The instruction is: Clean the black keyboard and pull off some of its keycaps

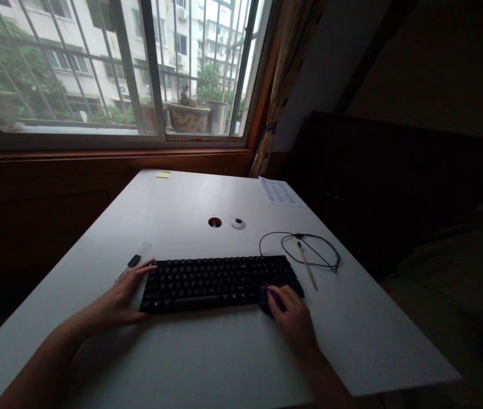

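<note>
Held the black computer keyboard (211, 282) by its left end with left hand (125, 292) spread wide; pinched a small purple object (265, 295) over its front edge in curled right hand (293, 313).

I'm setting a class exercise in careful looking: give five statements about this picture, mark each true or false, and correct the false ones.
1. The left hand touches the keyboard's left end. True.
2. The right hand holds nothing. False: it grips a purple item.
3. The clip lies on the keyboard. False: it lies left of it.
4. The paper sheet lies near the table's far right corner. True.
5. A slim stick lies right of the keyboard. True.
</note>
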`<act>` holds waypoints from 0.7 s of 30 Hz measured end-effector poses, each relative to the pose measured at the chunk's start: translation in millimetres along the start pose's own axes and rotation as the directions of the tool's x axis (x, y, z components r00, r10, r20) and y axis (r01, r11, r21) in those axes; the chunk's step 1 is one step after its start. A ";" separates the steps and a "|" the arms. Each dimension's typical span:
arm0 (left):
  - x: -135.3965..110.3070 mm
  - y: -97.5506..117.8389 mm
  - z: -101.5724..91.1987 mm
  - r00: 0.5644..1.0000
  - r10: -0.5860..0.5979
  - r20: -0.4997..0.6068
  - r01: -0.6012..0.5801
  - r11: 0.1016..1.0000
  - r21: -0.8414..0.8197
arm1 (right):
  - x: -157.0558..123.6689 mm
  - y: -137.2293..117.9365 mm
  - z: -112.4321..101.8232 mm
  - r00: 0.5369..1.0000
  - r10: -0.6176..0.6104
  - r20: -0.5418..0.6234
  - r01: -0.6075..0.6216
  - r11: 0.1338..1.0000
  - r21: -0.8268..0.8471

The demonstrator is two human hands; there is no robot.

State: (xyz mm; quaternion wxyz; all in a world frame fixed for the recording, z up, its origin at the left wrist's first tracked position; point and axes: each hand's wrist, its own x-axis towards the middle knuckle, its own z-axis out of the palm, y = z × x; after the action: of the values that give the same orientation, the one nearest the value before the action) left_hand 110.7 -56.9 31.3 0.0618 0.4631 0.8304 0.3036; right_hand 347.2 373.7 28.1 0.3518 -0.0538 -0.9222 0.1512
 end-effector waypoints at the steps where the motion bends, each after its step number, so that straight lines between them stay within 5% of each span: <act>1: 0.1 0.5 -0.1 1.000 -0.001 -0.002 0.001 1.000 -0.001 | -0.4 0.3 0.8 1.000 0.009 0.001 -0.009 1.000 0.001; 13: -1.7 -6.5 3.9 0.999 0.012 -0.044 -0.013 1.000 -0.022 | 14.0 -5.5 -3.2 1.000 0.009 0.023 -0.011 0.994 0.105; 21: -1.3 -5.8 4.9 0.997 0.029 -0.067 -0.034 0.997 -0.070 | 59.1 -68.6 40.3 0.947 -0.235 0.220 0.149 0.926 0.348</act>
State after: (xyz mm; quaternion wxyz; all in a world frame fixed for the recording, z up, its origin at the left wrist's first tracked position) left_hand 109.1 -58.0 23.8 0.0460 0.4633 0.8132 0.3491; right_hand 276.9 311.0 58.7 0.2461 0.1168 -0.9229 0.2721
